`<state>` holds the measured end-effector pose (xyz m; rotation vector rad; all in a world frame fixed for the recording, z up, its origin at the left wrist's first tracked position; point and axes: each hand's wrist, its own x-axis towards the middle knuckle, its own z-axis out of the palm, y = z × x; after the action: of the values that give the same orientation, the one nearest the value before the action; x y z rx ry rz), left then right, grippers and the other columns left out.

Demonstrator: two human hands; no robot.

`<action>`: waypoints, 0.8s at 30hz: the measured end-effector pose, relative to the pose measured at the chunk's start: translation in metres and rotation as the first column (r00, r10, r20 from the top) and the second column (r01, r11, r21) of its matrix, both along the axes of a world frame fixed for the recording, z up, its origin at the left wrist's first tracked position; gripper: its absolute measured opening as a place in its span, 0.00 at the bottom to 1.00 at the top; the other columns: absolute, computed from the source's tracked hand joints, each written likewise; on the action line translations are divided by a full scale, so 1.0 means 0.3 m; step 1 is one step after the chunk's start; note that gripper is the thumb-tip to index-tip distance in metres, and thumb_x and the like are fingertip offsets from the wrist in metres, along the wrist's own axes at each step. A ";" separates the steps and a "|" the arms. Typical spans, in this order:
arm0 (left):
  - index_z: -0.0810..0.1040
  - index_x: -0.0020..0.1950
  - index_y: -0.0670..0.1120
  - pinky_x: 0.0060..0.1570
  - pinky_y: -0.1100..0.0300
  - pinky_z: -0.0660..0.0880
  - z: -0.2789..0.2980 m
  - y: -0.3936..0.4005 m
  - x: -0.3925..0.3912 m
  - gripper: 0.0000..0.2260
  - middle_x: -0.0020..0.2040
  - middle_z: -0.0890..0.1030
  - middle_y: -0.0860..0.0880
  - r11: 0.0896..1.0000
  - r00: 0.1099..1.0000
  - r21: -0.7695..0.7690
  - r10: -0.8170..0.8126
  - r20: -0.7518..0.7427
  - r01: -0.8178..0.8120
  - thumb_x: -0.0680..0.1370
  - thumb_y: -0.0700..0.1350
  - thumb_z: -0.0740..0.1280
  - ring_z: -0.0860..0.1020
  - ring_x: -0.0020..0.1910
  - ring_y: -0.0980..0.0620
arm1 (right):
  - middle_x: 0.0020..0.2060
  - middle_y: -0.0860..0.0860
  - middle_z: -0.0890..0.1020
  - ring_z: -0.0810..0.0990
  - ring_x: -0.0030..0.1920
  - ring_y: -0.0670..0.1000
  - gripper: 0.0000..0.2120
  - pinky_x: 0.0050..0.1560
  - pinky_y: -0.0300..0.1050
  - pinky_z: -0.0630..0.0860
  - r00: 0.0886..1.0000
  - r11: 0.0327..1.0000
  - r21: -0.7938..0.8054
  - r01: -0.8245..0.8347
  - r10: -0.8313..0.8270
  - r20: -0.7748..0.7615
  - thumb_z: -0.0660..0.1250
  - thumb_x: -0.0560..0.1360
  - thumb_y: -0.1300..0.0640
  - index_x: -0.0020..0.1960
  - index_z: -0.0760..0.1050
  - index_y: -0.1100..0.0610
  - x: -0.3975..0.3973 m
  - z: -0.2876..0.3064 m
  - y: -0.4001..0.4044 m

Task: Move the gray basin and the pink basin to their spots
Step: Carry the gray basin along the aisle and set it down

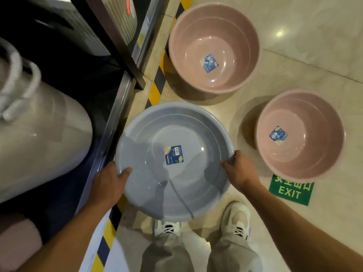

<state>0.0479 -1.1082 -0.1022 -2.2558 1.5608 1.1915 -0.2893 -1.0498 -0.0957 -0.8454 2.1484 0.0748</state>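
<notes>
Gray basin: the gray basin [174,161] was held between the 2 hands, mouth up and tilted a little, above the floor and the person's shoes [202,222].
Left hand: the left hand [110,181] was clamped on the near-left rim, thumb inside the bowl.
Right hand: the right hand [238,169] gripped the right rim, fingers curled over the edge.
Hands apart: they sat on opposite sides, the basin's full width between them; being round, it had no long axis.
Shelf: the shelf edge [110,134] ran just left of the left hand, so that hand was nearer to it.
Pink basins: 2 stood on the floor, the large pink basin [214,48] beyond both hands, the small pink basin [300,134] past the right hand.
Hard to tell: the shelf interior was dark and blurred, and no spot for either basin could be made out.
</notes>
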 end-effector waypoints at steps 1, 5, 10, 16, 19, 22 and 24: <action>0.77 0.59 0.40 0.45 0.42 0.82 -0.021 0.004 -0.002 0.21 0.53 0.82 0.37 1.000 1.000 -0.003 0.008 0.008 -0.008 0.78 0.57 0.68 0.82 0.48 0.37 | 0.43 0.53 0.75 0.73 0.41 0.55 0.09 0.35 0.46 0.66 1.000 1.000 0.016 -0.010 0.010 -0.011 0.66 0.78 0.51 0.51 0.70 0.56 0.002 -0.023 -0.001; 0.77 0.61 0.38 0.50 0.49 0.77 -0.102 0.037 -0.019 0.20 0.55 0.82 0.33 0.999 0.997 -0.022 0.045 0.062 -0.043 0.79 0.53 0.69 0.80 0.52 0.32 | 0.50 0.57 0.78 0.73 0.43 0.57 0.13 0.42 0.48 0.70 0.995 0.996 0.067 -0.059 0.064 -0.082 0.64 0.78 0.50 0.56 0.74 0.59 0.021 -0.095 0.004; 0.75 0.56 0.34 0.46 0.43 0.74 -0.162 0.074 -0.044 0.20 0.53 0.80 0.27 0.995 0.985 -0.092 0.043 0.164 -0.029 0.78 0.51 0.71 0.79 0.52 0.27 | 0.56 0.59 0.76 0.77 0.50 0.62 0.17 0.49 0.55 0.74 0.988 0.996 0.087 -0.036 0.048 -0.149 0.63 0.79 0.49 0.62 0.73 0.59 0.055 -0.144 0.026; 0.75 0.59 0.35 0.47 0.45 0.73 -0.166 0.058 -0.040 0.22 0.56 0.81 0.30 0.998 0.989 -0.054 0.031 0.147 -0.023 0.77 0.52 0.72 0.78 0.55 0.28 | 0.57 0.57 0.76 0.75 0.47 0.57 0.20 0.49 0.54 0.76 0.996 0.997 0.079 -0.007 0.014 -0.085 0.64 0.79 0.48 0.66 0.71 0.58 0.049 -0.158 0.022; 0.72 0.65 0.38 0.51 0.42 0.75 -0.108 0.032 -0.053 0.24 0.59 0.81 0.34 0.998 0.989 -0.058 0.037 0.144 -0.029 0.77 0.53 0.71 0.78 0.57 0.31 | 0.61 0.58 0.77 0.77 0.57 0.62 0.25 0.54 0.56 0.76 0.998 0.998 0.065 -0.005 0.008 -0.055 0.64 0.78 0.46 0.71 0.69 0.58 0.027 -0.113 0.015; 0.72 0.65 0.41 0.50 0.40 0.79 -0.028 -0.007 -0.095 0.21 0.59 0.79 0.38 0.983 0.996 -0.183 0.004 0.093 0.013 0.78 0.52 0.70 0.79 0.55 0.35 | 0.64 0.59 0.78 0.76 0.62 0.62 0.27 0.56 0.55 0.75 0.999 0.999 0.032 0.001 0.000 -0.037 0.64 0.78 0.46 0.74 0.66 0.57 -0.011 -0.042 -0.001; 0.72 0.63 0.44 0.49 0.41 0.80 0.033 -0.033 -0.150 0.18 0.58 0.79 0.40 0.966 0.999 -0.255 -0.025 0.040 0.034 0.78 0.50 0.70 0.79 0.54 0.39 | 0.65 0.59 0.78 0.76 0.63 0.62 0.27 0.58 0.55 0.75 1.000 1.000 0.009 0.009 -0.008 -0.024 0.66 0.78 0.47 0.73 0.67 0.58 -0.045 0.018 -0.012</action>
<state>0.0027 -1.1182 -0.0923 -2.3820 1.8203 0.9839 -0.3030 -1.0535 -0.0904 -0.8337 2.1723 0.0910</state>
